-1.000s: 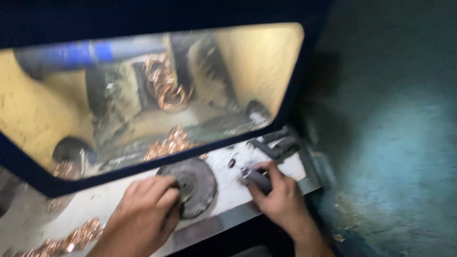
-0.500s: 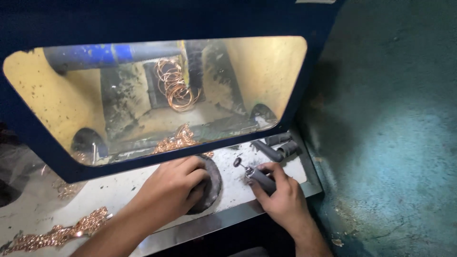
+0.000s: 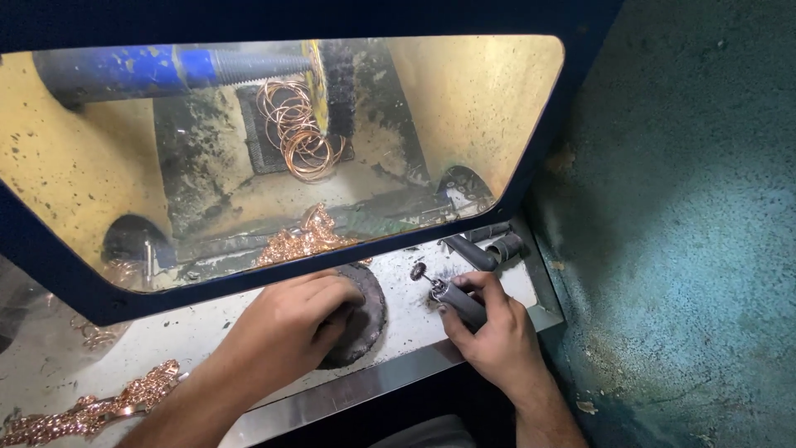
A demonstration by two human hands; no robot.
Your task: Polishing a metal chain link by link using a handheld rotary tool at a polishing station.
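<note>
At a polishing bench, a person's left hand (image 3: 294,323) rests curled on a dark round pad (image 3: 365,319), while the right hand (image 3: 491,332) grips a grey rotary handpiece (image 3: 458,302) whose small wheel tip (image 3: 418,271) points far-left. Behind a yellow-walled window, copper-coloured wire rings (image 3: 298,133) hang beside a blue shaft (image 3: 149,68). Copper-coloured chains (image 3: 91,408) lie on the near-left worktop (image 3: 207,328).

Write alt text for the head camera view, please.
A person's right hand holds a small grey rotary tool with a tiny wheel tip, while the left hand rests on a dark round pad on a white ledge. Copper-coloured rings hang inside the yellow-lined cabinet behind.
</note>
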